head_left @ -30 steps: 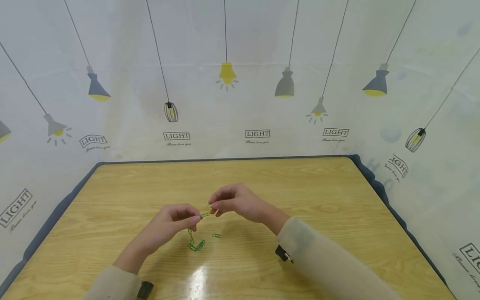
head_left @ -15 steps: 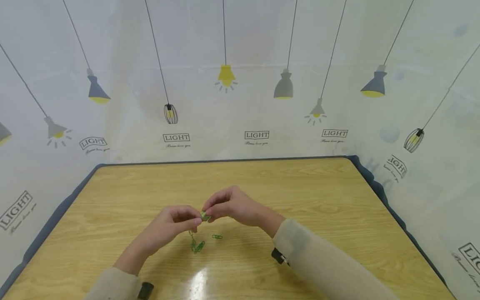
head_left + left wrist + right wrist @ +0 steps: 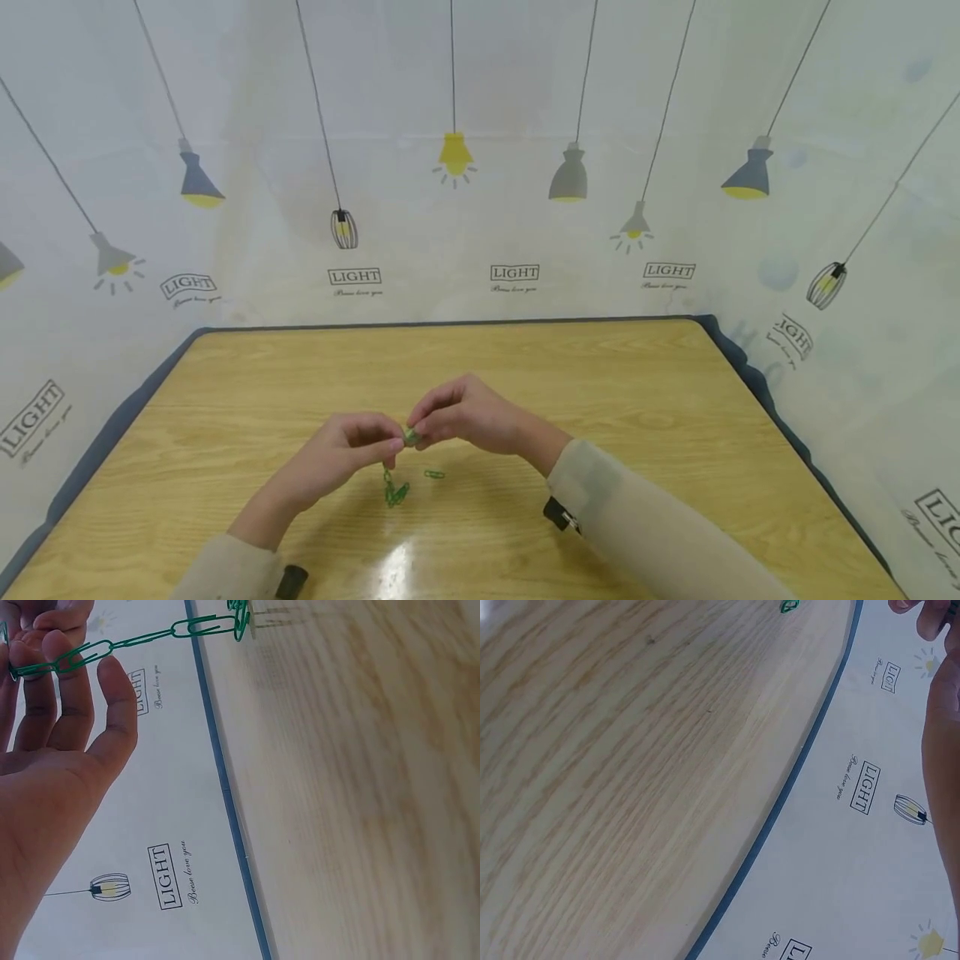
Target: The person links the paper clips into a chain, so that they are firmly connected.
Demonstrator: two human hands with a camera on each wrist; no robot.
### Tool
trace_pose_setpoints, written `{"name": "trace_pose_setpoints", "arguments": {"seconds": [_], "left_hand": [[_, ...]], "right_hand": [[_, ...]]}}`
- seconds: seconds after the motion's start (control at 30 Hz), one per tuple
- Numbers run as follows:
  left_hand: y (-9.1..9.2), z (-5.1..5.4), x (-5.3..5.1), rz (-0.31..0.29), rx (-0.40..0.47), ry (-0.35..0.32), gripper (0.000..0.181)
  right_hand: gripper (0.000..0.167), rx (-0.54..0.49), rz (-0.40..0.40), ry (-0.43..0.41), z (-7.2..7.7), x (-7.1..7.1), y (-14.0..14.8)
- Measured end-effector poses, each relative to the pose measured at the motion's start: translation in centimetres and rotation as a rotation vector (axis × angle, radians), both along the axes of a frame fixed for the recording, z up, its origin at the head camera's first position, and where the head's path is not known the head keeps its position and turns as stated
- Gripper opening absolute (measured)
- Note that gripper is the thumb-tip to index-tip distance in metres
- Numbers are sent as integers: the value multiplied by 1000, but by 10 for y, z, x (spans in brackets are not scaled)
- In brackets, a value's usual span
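My left hand (image 3: 337, 450) pinches the upper end of a chain of green paper clips (image 3: 142, 637), which hangs past its fingers. The chain's lower clips (image 3: 392, 494) bunch on the table. Opposite it, fingertip to fingertip, my right hand (image 3: 483, 419) pinches a green paper clip (image 3: 411, 436) against the chain's end. The fingers hide whether the two are linked. A loose green paper clip (image 3: 434, 474) lies on the table just right of the chain. In the right wrist view, only part of the right hand shows at the edge.
The wood-grain table (image 3: 600, 375) has a dark blue edge (image 3: 450, 323) at the back. Behind and beside it hangs a pale sheet (image 3: 420, 233) printed with lamps. A dark wrist strap piece (image 3: 557, 513) shows under the right sleeve.
My right hand has moved left and slightly down, bringing its paper clip to the chain's end at the left fingertips. The left hand has barely moved; the hanging chain has straightened slightly.
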State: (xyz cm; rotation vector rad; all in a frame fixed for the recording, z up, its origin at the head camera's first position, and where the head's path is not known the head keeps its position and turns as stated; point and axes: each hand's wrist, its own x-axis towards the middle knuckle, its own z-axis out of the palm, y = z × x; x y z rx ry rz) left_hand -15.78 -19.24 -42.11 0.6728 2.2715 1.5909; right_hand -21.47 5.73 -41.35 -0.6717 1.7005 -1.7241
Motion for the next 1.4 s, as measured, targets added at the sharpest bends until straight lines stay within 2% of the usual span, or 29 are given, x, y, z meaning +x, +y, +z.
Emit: {"name": "trace_pose_setpoints", "arguments": {"seconds": [0.3,0.5,0.73,0.9,0.97,1.2,1.4], "left_hand": [[-2,-1,0,2,1,-2,27],[-7,-2,-1,26,-6,-2,24],[-11,-1,0,-33,-12,-17,27],[-7,-1,1,-69,13,-13,26],[-5,1,1,-60,15,-17,26],[-3,1,0,42,-4,-23,27],[-4,1,-1,65,-2,-31,28]], "right_hand": [[17,34,39,43,4,2,1],[18,44,17,61,5,1,5],[21,24,13,60,4,2,5],[21,23,21,78,6,4,2],[21,29,22,87,6,5,1],[20,70,8,108,4,5,2],[23,77,-4,114,2,2,7]]}}
